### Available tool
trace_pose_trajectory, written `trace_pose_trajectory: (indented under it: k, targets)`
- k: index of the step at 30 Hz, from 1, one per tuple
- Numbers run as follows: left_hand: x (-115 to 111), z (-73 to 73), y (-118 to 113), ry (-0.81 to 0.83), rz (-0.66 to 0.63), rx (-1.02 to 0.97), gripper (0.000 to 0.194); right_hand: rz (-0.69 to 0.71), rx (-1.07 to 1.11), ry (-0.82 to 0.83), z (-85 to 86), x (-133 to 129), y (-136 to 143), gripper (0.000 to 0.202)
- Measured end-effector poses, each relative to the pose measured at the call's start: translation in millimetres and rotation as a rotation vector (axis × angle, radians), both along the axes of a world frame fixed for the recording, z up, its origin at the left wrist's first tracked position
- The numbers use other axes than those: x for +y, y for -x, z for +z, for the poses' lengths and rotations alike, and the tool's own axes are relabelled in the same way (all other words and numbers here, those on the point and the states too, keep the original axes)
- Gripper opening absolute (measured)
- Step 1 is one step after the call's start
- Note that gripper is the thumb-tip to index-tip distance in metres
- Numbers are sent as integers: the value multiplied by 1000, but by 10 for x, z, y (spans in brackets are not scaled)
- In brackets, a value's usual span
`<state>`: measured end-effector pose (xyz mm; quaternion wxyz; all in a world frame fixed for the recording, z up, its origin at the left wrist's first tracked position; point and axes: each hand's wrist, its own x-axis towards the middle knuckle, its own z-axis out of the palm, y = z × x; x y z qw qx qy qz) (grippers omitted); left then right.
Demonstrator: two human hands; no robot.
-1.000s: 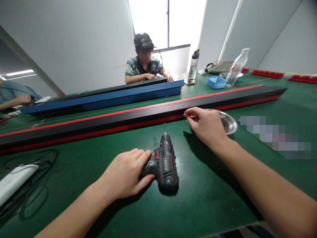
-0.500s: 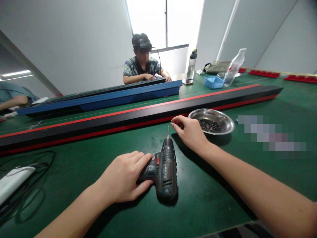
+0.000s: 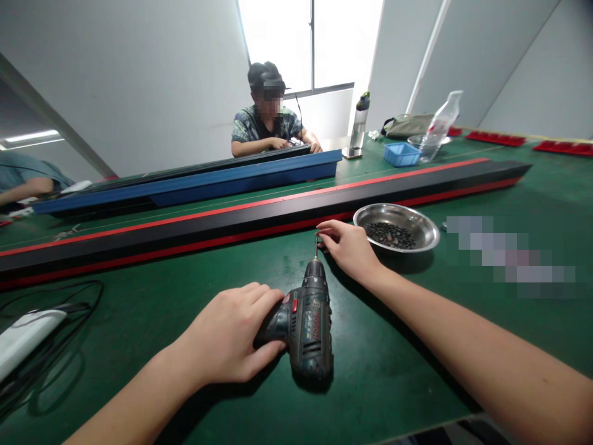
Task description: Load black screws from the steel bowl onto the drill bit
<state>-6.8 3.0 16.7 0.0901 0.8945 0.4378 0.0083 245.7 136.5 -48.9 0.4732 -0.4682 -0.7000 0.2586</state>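
Left fingers (image 3: pixel 270 301) grip the drill (image 3: pixel 312 334); right fingers (image 3: pixel 334 228) pinch closed at its bit (image 3: pixel 316 248).

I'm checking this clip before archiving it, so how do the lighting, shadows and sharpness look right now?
Head view: the window is glaring white; head view: a dark shadow lies below the right hand, and a faint sheen shows on the green tabletop; head view: the drill has a clear outline, but its lettering is soft; head view: a pixelated patch hides detail at right.

My one head-worn camera looks forward and down across the table (image 3: pixel 375 352), left hand (image 3: pixel 234 334) and right hand (image 3: pixel 351 248) close, window (image 3: pixel 282 43) beyond.
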Motion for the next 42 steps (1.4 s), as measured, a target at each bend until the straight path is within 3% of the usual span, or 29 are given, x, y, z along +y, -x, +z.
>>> trace_pose_trajectory:
  k: [29,42]
  targets:
    - [-9,-12,3,-7,-7,9,44,47,64,81,-64,86,59,27]
    - [-9,12,-13,-12,-11,26,40,41,-24,42,-18,42,49,34]
